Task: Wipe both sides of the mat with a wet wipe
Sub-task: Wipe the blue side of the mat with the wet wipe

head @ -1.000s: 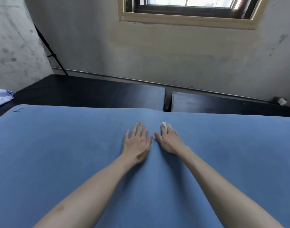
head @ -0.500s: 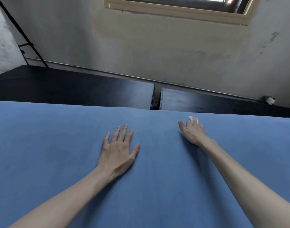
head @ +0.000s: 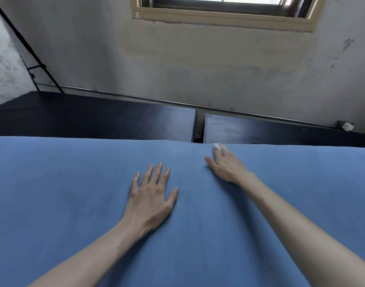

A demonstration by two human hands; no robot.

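Observation:
A large blue mat (head: 63,193) lies spread flat and fills the lower half of the view. My left hand (head: 151,198) rests palm down on it near the middle, fingers spread, holding nothing. My right hand (head: 227,166) presses a small white wet wipe (head: 217,146) against the mat close to its far edge. Only a bit of the wipe shows past my fingertips.
Two black table tops (head: 94,119) (head: 270,131) stand side by side beyond the mat, with a narrow gap between them. A grey wall with a window (head: 223,9) rises behind. A black stand leg (head: 28,48) leans at the far left. A small white plug (head: 347,126) sits at the far right.
My right hand has slid the wipe to the right and up toward the mat's far edge. My left hand has stayed flat on the mat. The view has shifted right.

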